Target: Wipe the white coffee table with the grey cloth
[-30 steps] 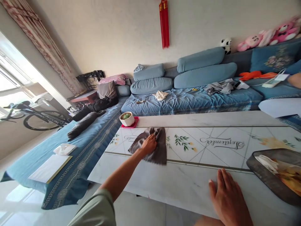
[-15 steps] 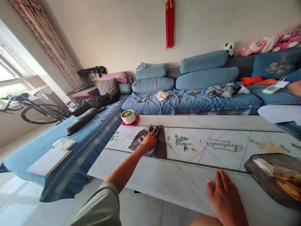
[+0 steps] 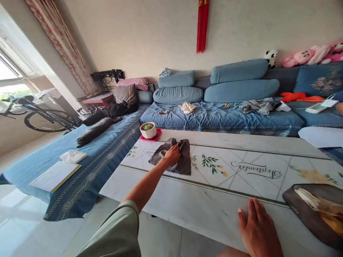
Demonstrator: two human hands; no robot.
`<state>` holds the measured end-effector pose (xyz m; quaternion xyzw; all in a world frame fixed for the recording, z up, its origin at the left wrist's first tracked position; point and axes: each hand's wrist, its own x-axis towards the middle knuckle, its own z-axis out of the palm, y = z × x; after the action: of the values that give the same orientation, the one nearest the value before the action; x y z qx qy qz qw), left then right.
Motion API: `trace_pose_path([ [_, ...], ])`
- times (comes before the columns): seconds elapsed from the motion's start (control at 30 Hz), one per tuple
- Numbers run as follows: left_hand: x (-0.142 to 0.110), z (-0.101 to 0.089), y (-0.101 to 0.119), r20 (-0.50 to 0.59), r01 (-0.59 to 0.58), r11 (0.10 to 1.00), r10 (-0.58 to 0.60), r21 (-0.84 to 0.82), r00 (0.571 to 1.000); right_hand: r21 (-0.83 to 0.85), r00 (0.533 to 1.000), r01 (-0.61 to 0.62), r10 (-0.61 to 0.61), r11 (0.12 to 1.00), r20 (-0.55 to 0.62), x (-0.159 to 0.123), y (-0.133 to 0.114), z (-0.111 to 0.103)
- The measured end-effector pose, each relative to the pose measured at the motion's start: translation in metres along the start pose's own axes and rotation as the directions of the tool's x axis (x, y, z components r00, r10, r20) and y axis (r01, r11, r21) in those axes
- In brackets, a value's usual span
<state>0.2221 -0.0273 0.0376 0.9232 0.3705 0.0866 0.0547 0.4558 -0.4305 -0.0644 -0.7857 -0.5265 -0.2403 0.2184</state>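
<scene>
My left hand (image 3: 172, 155) has slid a little, pressing the soft grey cloth (image 3: 184, 160) flat on the white marble worktop (image 3: 203, 210). My right hand (image 3: 258, 232) lies open, well apart, near a dark tray (image 3: 308, 217). A small white plant pot (image 3: 148, 131) sits just past the cloth.

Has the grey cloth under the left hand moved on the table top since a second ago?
Yes: the grey cloth has slid toward the table's far edge. Its near hem earlier overlapped the olive stripe and now stops short of it.
</scene>
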Motion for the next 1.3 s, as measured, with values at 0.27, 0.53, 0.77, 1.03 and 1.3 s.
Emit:
trace_pose_path([
  [0.27, -0.103, 0.022, -0.013, 0.001, -0.093, 0.996, 0.093, -0.005, 0.996, 0.024, 0.999, -0.036, 0.035, 0.999, 0.024, -0.006, 0.003, 0.008],
  [0.53, -0.007, -0.003, 0.007, -0.001, 0.01, 1.0, -0.01, -0.022, 1.0, 0.007, 0.999, -0.013, 0.013, 1.0, 0.034, -0.003, 0.002, 0.002],
  [0.77, -0.121, 0.028, -0.021, -0.022, -0.08, 0.997, 0.081, 0.017, 0.996, 0.013, 0.999, -0.035, 0.035, 0.999, 0.027, -0.008, 0.004, 0.009],
  [1.03, 0.015, -0.016, 0.009, -0.004, -0.004, 1.0, 0.004, 0.013, 1.0, -0.002, 0.998, -0.044, 0.044, 0.999, 0.036, -0.003, -0.002, 0.002],
  [1.3, -0.153, 0.037, -0.01, -0.066, -0.127, 0.991, 0.129, 0.032, 0.989, -0.017, 0.998, -0.062, 0.062, 0.998, 0.016, -0.006, -0.004, 0.006],
])
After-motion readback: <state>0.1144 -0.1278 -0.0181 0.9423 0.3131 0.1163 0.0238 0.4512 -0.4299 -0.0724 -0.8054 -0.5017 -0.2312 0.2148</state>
